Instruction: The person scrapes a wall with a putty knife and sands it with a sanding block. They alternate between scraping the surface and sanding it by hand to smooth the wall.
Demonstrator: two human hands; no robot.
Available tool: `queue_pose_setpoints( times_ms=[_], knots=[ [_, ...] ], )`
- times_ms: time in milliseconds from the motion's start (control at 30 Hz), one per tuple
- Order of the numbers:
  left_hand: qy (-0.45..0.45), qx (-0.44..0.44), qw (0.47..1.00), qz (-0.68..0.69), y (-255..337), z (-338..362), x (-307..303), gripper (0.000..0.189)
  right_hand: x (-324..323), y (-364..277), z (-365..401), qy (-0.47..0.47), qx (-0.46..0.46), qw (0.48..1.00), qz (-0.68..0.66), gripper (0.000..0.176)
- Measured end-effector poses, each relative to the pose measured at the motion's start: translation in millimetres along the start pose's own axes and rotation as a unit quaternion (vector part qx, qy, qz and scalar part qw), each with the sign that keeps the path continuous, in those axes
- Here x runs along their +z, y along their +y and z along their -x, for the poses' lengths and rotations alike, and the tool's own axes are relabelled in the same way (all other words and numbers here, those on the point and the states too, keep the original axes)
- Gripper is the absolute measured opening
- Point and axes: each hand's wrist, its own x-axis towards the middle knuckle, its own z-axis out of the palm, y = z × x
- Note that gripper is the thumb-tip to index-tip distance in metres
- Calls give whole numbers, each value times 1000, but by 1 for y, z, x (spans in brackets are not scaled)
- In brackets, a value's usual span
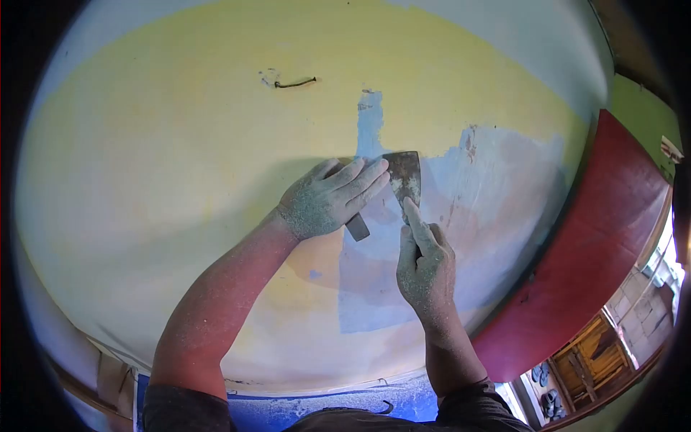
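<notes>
My left hand (327, 198), coated in pale dust, lies over a dark flat tool (357, 227) whose end sticks out below the fingers. Its fingertips reach the left edge of a scraper blade (407, 175). My right hand (428, 266), dusty too, grips the scraper from below, index finger stretched along the blade's base. The blade is worn metal with whitish spots and lies near the painted wall (216, 144). Around the blade the wall shows a light blue patch (381, 273) beside the yellow paint.
A bent dark nail or wire (295, 83) sticks out of the upper wall. On the right runs a red panel (583, 266), with a wooden door (590, 360) beyond it at lower right. A blue surface (324, 410) lies below the wall.
</notes>
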Motion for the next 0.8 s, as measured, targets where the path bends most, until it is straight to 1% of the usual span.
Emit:
queue_pose_setpoints(
  times_ms=[100,200,400,500,600,700,800],
  knots=[
    [-15,1,1000,-10,-2,-2,-1,62,5,-4,-8,-5,19,999,28,46],
    [-29,2,999,-15,-2,-5,-7,67,4,-14,-13,-14,45,999,23,44],
    [-20,-5,1000,19,-2,-4,-7,75,-3,-22,-19,-32,46,997,59,43],
    [-33,-18,999,36,-2,-5,-7,77,-4,-23,-23,-24,35,998,55,42],
    [-22,-8,998,52,-3,-4,-7,78,-5,-24,-16,-29,56,997,55,42],
    [-25,-20,999,43,-2,-4,-7,78,5,-19,-24,-15,33,998,49,42],
    [-27,-27,996,75,-3,-5,-7,76,5,-25,-31,-13,32,997,63,42]
  ],
)
